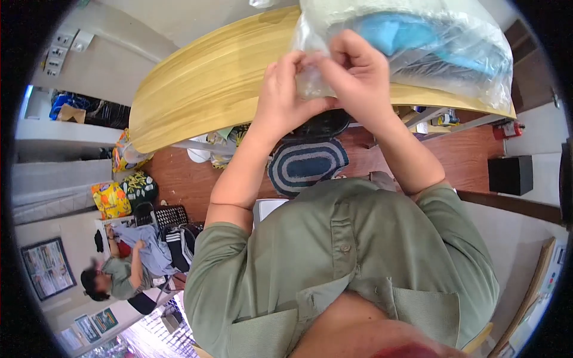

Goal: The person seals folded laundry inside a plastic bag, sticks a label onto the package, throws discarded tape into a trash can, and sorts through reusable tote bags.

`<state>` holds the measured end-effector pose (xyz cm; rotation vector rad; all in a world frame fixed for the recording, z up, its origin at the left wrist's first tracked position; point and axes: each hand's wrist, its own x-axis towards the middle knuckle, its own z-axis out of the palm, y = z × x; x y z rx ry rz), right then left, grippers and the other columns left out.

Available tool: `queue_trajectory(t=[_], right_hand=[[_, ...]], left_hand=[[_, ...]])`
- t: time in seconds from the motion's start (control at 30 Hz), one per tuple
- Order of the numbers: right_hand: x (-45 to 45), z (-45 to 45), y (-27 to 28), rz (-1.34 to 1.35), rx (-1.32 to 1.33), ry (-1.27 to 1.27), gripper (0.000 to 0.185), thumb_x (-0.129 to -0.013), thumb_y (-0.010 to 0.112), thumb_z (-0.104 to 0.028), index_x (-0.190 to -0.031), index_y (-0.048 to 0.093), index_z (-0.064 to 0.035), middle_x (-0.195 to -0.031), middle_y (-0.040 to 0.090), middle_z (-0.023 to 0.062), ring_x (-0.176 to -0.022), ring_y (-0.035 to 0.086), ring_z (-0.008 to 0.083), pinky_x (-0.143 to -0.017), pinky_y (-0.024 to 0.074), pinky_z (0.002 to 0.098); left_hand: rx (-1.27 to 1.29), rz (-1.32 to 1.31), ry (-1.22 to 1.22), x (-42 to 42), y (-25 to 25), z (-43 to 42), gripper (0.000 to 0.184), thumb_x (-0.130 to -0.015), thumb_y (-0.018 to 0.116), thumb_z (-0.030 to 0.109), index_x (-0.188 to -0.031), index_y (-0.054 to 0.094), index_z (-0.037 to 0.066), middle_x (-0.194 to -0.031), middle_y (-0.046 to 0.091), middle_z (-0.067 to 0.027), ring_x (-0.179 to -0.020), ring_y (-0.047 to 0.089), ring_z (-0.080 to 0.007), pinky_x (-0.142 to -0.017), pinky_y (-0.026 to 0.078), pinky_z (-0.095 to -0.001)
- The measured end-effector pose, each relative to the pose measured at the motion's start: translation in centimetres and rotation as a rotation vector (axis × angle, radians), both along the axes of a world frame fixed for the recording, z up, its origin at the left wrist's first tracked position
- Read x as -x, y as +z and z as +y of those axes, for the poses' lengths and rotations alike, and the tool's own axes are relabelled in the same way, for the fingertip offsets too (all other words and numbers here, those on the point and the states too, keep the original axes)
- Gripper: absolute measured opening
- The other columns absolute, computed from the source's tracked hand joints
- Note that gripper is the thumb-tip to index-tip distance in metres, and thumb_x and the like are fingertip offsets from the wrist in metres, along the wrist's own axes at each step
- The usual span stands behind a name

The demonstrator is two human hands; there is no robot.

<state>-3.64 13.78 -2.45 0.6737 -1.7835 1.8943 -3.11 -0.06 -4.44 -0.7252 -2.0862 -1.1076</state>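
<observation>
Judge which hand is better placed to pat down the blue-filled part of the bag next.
Right, probably: the right hand is beside the plastic bag's blue contents, while the left hand is farther off. Both hands' fingers are at its edge.

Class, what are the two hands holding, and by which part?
The left hand and right hand pinch the clear plastic bag at its left end.

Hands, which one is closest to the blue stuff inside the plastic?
The right hand. It's up beside the blue stuff, and the left hand is farther away.
</observation>
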Motion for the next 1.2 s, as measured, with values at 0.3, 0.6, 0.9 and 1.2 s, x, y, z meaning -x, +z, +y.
queue_trajectory(t=[0.3, 0.6, 0.9, 1.2], right_hand=[[3.2, 2.5, -4.3, 0.863, -0.930, -0.599, 0.047, -0.076, 0.061, -0.041, -0.121, 0.051, -0.0319, -0.143, 0.034, -0.0054, -0.136, 0.021, 0.0237, -0.106, -0.0090, 0.0598], [7.7, 21.2, -1.5, 0.883, -1.415, -0.742, 0.082, -0.079, 0.052, -0.062, -0.144, 0.021, -0.0207, -0.152, -0.001, 0.0068, -0.138, -0.007, 0.0365, -0.103, -0.0019, 0.0668], [7.1, 43.7, -4.3, -0.118, -0.089, -0.637, 0.030, -0.089, 0.052, -0.010, -0.119, 0.054, -0.0049, -0.107, 0.063, 0.0088, -0.095, 0.060, 0.0154, -0.084, 0.0466, 0.0251], [11.0, 38.7, -3.1, -0.384, -0.293, 0.067, 0.060, -0.079, 0.067, -0.018, -0.131, 0.042, -0.0060, -0.115, 0.057, 0.0071, -0.103, 0.053, 0.0154, -0.084, 0.0454, 0.0278]], left_hand=[[-0.732, -0.261, -0.138, 5.5, 0.2, -1.2, 0.016, -0.090, 0.053, 0.013, -0.099, 0.059, 0.001, -0.084, 0.064, -0.0067, -0.074, 0.060, -0.0161, -0.065, 0.046, -0.0319], [-0.640, -0.133, 0.355, 9.9, -0.4, -3.2, 0.026, -0.092, 0.055, 0.022, -0.085, 0.062, -0.002, -0.076, 0.062, -0.0027, -0.067, 0.052, -0.0098, -0.062, 0.042, -0.0242], [-0.408, -0.183, 0.894, 19.0, -1.8, -15.1, 0.027, -0.077, 0.062, 0.007, -0.100, 0.056, -0.005, -0.095, 0.061, -0.0141, -0.079, 0.060, -0.0200, -0.073, 0.049, -0.0337], [0.096, -0.231, 0.216, 17.5, 13.9, 15.6, 0.035, -0.085, 0.050, 0.019, -0.114, 0.056, 0.001, -0.116, 0.057, -0.0112, -0.105, 0.053, -0.0202, -0.091, 0.040, -0.0312]])
